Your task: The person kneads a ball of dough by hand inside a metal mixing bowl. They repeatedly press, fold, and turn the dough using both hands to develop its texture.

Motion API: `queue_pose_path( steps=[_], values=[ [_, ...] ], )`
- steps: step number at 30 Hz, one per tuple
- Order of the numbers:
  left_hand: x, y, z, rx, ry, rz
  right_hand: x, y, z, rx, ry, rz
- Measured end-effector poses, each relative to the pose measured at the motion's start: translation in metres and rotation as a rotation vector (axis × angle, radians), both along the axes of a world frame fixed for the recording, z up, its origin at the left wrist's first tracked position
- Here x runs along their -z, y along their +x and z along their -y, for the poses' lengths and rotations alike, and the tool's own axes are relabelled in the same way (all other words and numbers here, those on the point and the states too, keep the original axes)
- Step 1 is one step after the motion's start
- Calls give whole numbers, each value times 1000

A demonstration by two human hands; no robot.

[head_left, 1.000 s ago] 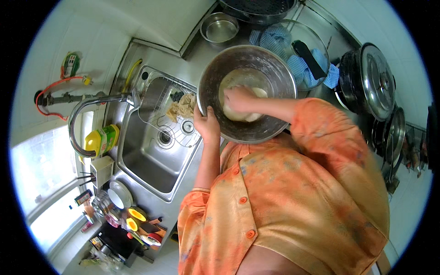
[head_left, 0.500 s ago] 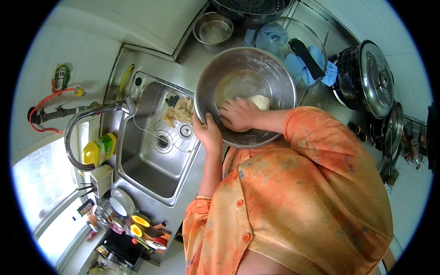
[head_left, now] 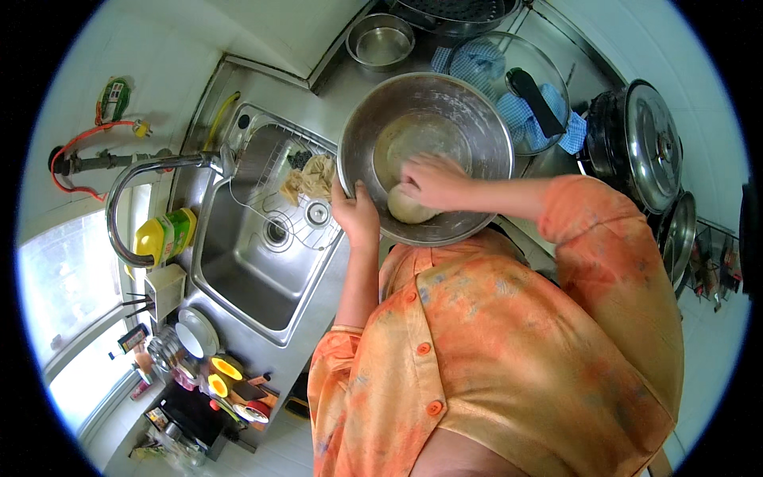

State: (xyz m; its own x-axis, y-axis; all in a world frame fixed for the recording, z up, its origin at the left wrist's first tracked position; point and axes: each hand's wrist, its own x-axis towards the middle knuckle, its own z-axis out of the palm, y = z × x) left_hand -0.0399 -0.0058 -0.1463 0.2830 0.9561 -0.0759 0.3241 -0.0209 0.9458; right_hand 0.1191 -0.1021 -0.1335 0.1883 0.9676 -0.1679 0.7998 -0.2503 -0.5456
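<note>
A large metal bowl (head_left: pixel 485 131) with whitish smears on its inner wall stands in front of me. My left hand (head_left: pixel 355 213) grips its left rim, thumb on the inside. Low in the bowl, on the side nearest me, lies a pale lump of dough (head_left: pixel 409 208). My right hand (head_left: pixel 435 181) reaches in over the right rim with its fingers curled in at the dough's upper edge. Part of the dough is behind that hand, and the fingertips are hidden.
Left of the bowl is a steel sink (head_left: pixel 238 274) with a wire rack and a tan cloth (head_left: pixel 314 179). Behind stand a small metal pan (head_left: pixel 380 41) and a glass lid (head_left: pixel 509 56) over blue checked cloths. A lidded pot (head_left: pixel 652 147) is at the right.
My right hand has gone from lying spread in the bowl to curled fingers and sits farther right. The dough has shifted from beyond the hand to the near side of the bowl.
</note>
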Motion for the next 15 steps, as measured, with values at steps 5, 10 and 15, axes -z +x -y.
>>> queue_pose_path(
  steps=[5,10,15],
  values=[
    [1,2,7,-44,-59,54,21,-9,29,390,-44,15],
    [4,1,7,-34,-54,44,31,2,-4,270,44,97],
    [6,1,7,-19,-44,98,62,33,-44,281,144,127]
  ],
)
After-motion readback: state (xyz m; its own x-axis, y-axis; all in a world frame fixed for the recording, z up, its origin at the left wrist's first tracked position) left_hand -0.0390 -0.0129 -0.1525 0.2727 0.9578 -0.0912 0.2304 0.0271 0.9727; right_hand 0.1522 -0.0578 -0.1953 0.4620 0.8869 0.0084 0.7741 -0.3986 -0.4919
